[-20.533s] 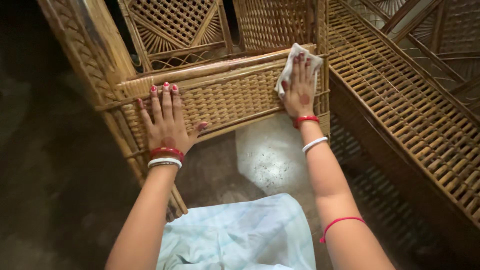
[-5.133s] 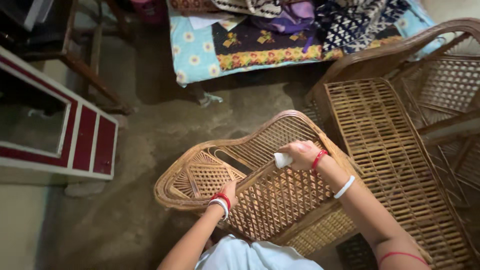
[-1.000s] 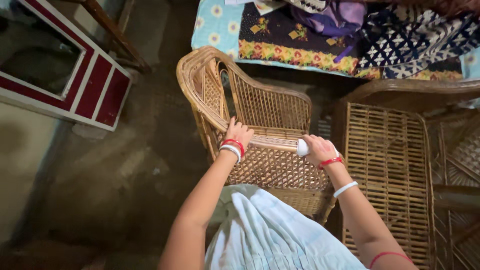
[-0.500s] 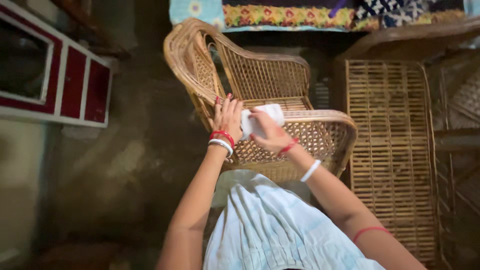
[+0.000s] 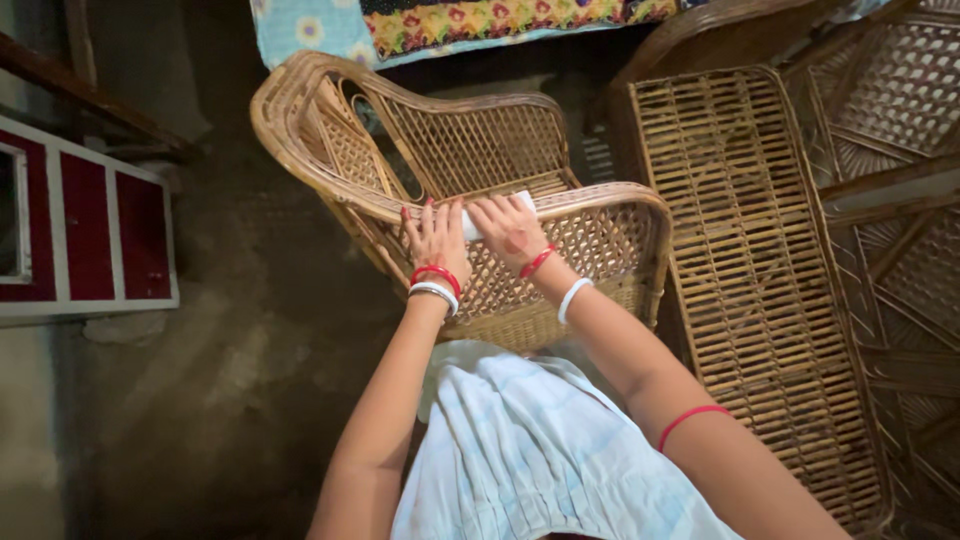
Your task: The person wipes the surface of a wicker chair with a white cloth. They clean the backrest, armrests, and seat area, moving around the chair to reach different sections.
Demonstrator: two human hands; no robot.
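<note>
Pressing down on a white cloth (image 5: 497,210), my right hand (image 5: 510,228) lies flat over it with the fingers spread, pinning it against the near arm rail of the cane chair (image 5: 470,190); whether the fingers actually curl around the cloth I cannot tell, since the palm hides most of it. Just to the left of that contact, my left hand (image 5: 435,238) rests open on the same rail, fingertips touching the cloth's edge, clasping nothing. Both wrists carry red and white bangles. Beyond the hands sits the chair's woven seat and curved back. Off to the right of the grip stands a slatted cane bench (image 5: 760,260), close beside the chair. Below my forearms hangs pale blue fabric (image 5: 540,450) of my clothing. Far left is a red and white panel (image 5: 90,235) on the dark floor.
</note>
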